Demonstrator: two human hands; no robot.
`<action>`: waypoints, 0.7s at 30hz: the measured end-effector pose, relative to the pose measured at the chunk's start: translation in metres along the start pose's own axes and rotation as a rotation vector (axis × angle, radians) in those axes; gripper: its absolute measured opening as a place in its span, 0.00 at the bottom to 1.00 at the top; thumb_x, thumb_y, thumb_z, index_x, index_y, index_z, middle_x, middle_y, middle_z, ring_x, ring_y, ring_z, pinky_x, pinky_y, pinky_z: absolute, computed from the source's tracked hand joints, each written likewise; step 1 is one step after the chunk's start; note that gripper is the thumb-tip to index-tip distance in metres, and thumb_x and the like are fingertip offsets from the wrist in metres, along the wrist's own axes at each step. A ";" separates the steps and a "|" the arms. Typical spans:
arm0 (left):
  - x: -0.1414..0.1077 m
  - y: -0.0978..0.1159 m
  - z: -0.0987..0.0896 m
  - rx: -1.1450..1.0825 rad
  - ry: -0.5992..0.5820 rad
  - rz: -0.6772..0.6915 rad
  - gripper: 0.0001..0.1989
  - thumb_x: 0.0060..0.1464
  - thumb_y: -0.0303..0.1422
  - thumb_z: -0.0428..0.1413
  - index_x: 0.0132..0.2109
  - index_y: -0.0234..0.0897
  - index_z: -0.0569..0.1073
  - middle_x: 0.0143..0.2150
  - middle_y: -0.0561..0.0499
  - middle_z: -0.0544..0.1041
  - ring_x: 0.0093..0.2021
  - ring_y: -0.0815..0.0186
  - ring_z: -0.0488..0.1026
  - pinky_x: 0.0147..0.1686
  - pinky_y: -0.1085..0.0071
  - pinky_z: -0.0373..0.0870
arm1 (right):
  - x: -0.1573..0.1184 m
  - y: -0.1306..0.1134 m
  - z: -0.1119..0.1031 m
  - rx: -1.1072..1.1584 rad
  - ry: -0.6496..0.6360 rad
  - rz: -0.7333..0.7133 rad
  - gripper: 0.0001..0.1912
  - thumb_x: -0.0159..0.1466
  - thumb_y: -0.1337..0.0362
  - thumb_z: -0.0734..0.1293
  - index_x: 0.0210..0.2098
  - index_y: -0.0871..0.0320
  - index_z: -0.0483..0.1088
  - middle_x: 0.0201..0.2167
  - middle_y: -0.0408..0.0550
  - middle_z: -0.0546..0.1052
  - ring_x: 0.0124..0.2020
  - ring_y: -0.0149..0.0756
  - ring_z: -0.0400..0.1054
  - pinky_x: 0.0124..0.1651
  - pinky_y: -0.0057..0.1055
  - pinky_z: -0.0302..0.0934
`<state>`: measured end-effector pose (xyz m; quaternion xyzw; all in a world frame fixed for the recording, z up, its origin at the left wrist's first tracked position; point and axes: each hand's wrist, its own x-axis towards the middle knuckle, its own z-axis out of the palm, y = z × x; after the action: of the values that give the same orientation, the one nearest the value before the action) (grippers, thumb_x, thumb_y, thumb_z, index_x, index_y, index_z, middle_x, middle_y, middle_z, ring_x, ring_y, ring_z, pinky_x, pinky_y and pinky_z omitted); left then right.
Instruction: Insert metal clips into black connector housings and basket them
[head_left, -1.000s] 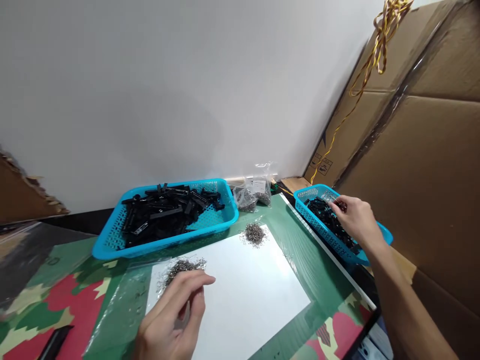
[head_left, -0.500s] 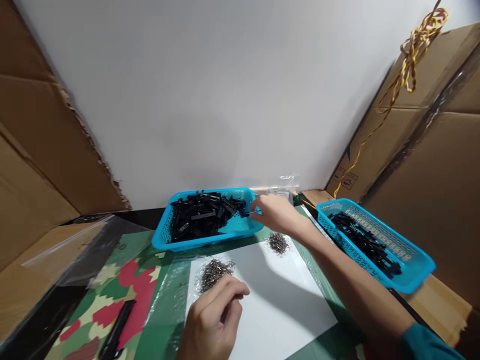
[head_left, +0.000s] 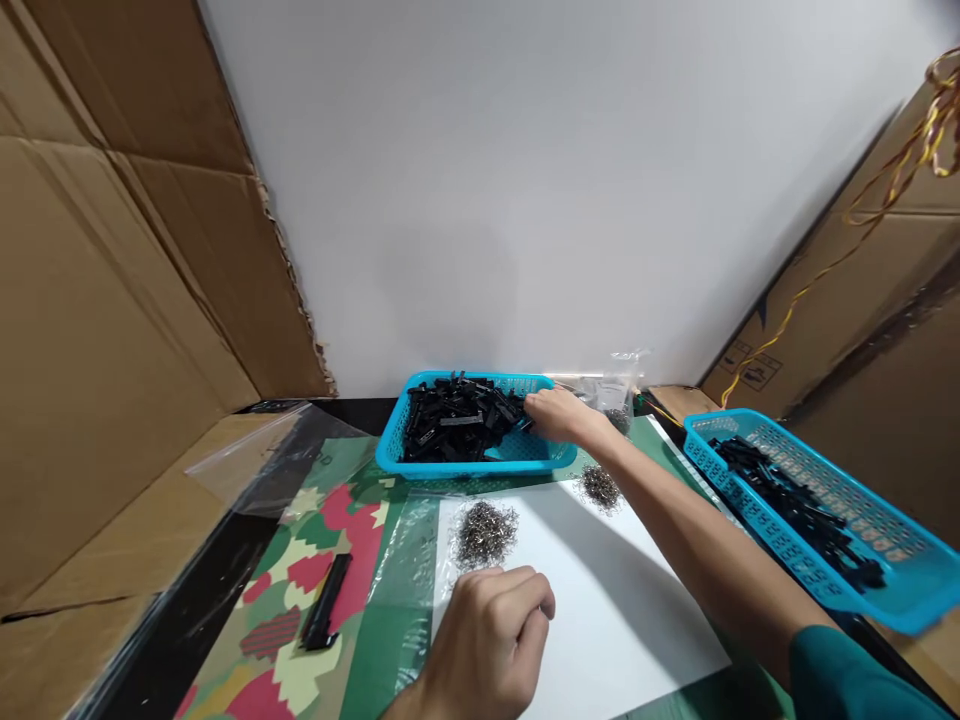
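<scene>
My right hand (head_left: 559, 412) reaches over the right end of a blue plastic basket (head_left: 480, 468). Its fingers are closed at a small black plastic part (head_left: 527, 425), and the fingertips are partly hidden. Many more black plastic parts (head_left: 457, 420) fill the basket's left and middle. Over the white sheet (head_left: 600, 580) my left hand (head_left: 495, 635) is curled, thumb against the fingers; whether anything is inside is hidden. Just beyond it lies a pile of tiny metal pieces (head_left: 486, 533). A smaller metal pile (head_left: 600, 486) sits below my right wrist.
Another blue basket (head_left: 825, 480) with black parts stands at the right. A long black part (head_left: 328, 602) lies on the camouflage-patterned mat (head_left: 285, 640). Clear plastic bags (head_left: 255, 465) lie about. Cardboard walls (head_left: 150, 250) flank a white panel (head_left: 525, 200), and yellow wire (head_left: 787, 330) hangs right.
The view has shifted left, so things appear farther right. My right hand has moved slightly deeper over the parts in the basket. My left hand stays curled over the sheet.
</scene>
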<state>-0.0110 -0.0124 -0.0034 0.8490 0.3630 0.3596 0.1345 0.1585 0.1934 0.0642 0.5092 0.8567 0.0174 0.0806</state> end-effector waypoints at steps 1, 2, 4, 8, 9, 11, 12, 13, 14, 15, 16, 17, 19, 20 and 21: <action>0.000 -0.001 0.000 -0.004 0.001 0.002 0.15 0.59 0.22 0.44 0.31 0.40 0.71 0.23 0.54 0.73 0.22 0.66 0.70 0.26 0.66 0.60 | -0.002 0.003 -0.002 0.016 0.010 -0.015 0.15 0.73 0.59 0.71 0.54 0.62 0.75 0.52 0.55 0.79 0.50 0.44 0.76 0.53 0.45 0.73; 0.000 -0.002 0.000 -0.010 0.000 0.002 0.15 0.59 0.22 0.44 0.31 0.40 0.70 0.23 0.54 0.73 0.22 0.66 0.70 0.26 0.66 0.60 | -0.006 0.005 -0.006 0.036 0.025 -0.029 0.11 0.72 0.61 0.71 0.49 0.63 0.77 0.47 0.54 0.81 0.47 0.43 0.77 0.52 0.42 0.72; 0.000 -0.005 0.001 -0.035 0.001 -0.010 0.15 0.60 0.22 0.44 0.32 0.40 0.71 0.24 0.54 0.72 0.23 0.66 0.69 0.26 0.67 0.59 | -0.018 0.009 -0.015 0.082 0.072 -0.050 0.08 0.71 0.65 0.69 0.39 0.63 0.79 0.36 0.53 0.82 0.40 0.42 0.77 0.49 0.38 0.67; 0.002 -0.008 -0.001 -0.182 0.020 -0.103 0.15 0.67 0.27 0.45 0.38 0.39 0.75 0.28 0.53 0.72 0.26 0.66 0.70 0.27 0.69 0.60 | -0.067 0.004 -0.033 0.182 0.213 -0.099 0.08 0.72 0.68 0.64 0.41 0.60 0.76 0.31 0.47 0.80 0.35 0.37 0.73 0.51 0.37 0.59; 0.003 -0.006 -0.002 -0.250 0.005 -0.176 0.15 0.69 0.30 0.45 0.39 0.39 0.76 0.29 0.51 0.73 0.29 0.65 0.71 0.29 0.70 0.61 | -0.082 -0.001 -0.034 0.209 0.243 -0.124 0.08 0.74 0.67 0.63 0.44 0.59 0.75 0.34 0.46 0.80 0.36 0.36 0.72 0.52 0.36 0.58; 0.006 -0.002 -0.003 -0.456 -0.036 -0.392 0.16 0.72 0.39 0.48 0.42 0.39 0.78 0.32 0.50 0.75 0.30 0.64 0.71 0.30 0.70 0.63 | -0.112 -0.012 -0.030 0.359 0.317 -0.257 0.05 0.75 0.64 0.65 0.45 0.57 0.73 0.34 0.44 0.78 0.36 0.34 0.69 0.50 0.34 0.57; 0.008 0.001 -0.003 -0.599 -0.048 -0.512 0.18 0.72 0.44 0.48 0.45 0.38 0.78 0.32 0.50 0.75 0.28 0.65 0.70 0.29 0.71 0.63 | -0.125 -0.018 -0.025 0.435 0.345 -0.341 0.05 0.75 0.64 0.65 0.44 0.57 0.72 0.34 0.43 0.77 0.35 0.34 0.67 0.47 0.34 0.56; 0.009 0.005 -0.002 -0.748 -0.049 -0.614 0.22 0.71 0.49 0.48 0.50 0.38 0.77 0.30 0.51 0.74 0.26 0.66 0.67 0.27 0.71 0.62 | -0.136 -0.023 -0.019 0.493 0.376 -0.400 0.05 0.76 0.63 0.65 0.44 0.57 0.72 0.33 0.43 0.75 0.34 0.34 0.66 0.45 0.33 0.55; 0.010 0.008 -0.001 -0.888 -0.044 -0.699 0.26 0.71 0.54 0.46 0.55 0.37 0.75 0.28 0.52 0.73 0.24 0.67 0.65 0.25 0.72 0.60 | -0.145 -0.028 -0.012 0.542 0.405 -0.436 0.06 0.76 0.63 0.65 0.43 0.57 0.72 0.32 0.43 0.74 0.34 0.34 0.64 0.43 0.32 0.55; 0.011 0.012 0.001 -1.006 -0.035 -0.759 0.31 0.70 0.58 0.44 0.60 0.37 0.71 0.26 0.54 0.71 0.22 0.67 0.64 0.23 0.73 0.58 | -0.152 -0.032 -0.004 0.574 0.438 -0.455 0.06 0.76 0.62 0.66 0.42 0.57 0.72 0.31 0.43 0.73 0.33 0.35 0.63 0.42 0.32 0.54; 0.011 0.015 0.004 -1.088 -0.022 -0.795 0.35 0.68 0.61 0.43 0.64 0.37 0.67 0.24 0.56 0.70 0.21 0.67 0.64 0.22 0.74 0.58 | -0.157 -0.035 0.004 0.591 0.467 -0.463 0.07 0.76 0.62 0.66 0.42 0.58 0.72 0.31 0.44 0.72 0.33 0.35 0.63 0.41 0.32 0.54; 0.011 0.017 0.007 -1.135 -0.014 -0.819 0.38 0.67 0.63 0.44 0.67 0.37 0.64 0.23 0.57 0.69 0.21 0.66 0.65 0.21 0.74 0.58 | -0.160 -0.037 0.013 0.596 0.486 -0.468 0.07 0.76 0.62 0.65 0.42 0.58 0.73 0.30 0.44 0.72 0.33 0.36 0.62 0.41 0.33 0.54; 0.009 0.020 0.015 -1.151 0.018 -0.877 0.41 0.64 0.64 0.49 0.70 0.38 0.59 0.23 0.57 0.69 0.22 0.66 0.66 0.20 0.76 0.58 | -0.165 -0.039 0.030 0.590 0.492 -0.491 0.09 0.77 0.62 0.64 0.43 0.58 0.74 0.30 0.46 0.74 0.34 0.37 0.63 0.41 0.34 0.54; 0.007 0.020 0.019 -1.139 0.031 -0.903 0.42 0.63 0.64 0.52 0.69 0.38 0.60 0.23 0.57 0.69 0.22 0.67 0.66 0.20 0.77 0.58 | -0.166 -0.039 0.038 0.596 0.488 -0.509 0.09 0.77 0.62 0.64 0.44 0.58 0.75 0.31 0.46 0.75 0.33 0.36 0.63 0.41 0.34 0.54; 0.006 0.020 0.023 -1.121 0.049 -0.919 0.42 0.61 0.64 0.55 0.68 0.38 0.61 0.23 0.58 0.69 0.22 0.68 0.65 0.19 0.78 0.56 | -0.167 -0.038 0.045 0.618 0.490 -0.528 0.10 0.77 0.60 0.65 0.44 0.58 0.76 0.30 0.46 0.75 0.33 0.36 0.64 0.41 0.34 0.54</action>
<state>0.0188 -0.0210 -0.0070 0.4060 0.4470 0.4177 0.6789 0.2111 0.0263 0.0359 0.2550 0.9156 -0.1399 -0.2775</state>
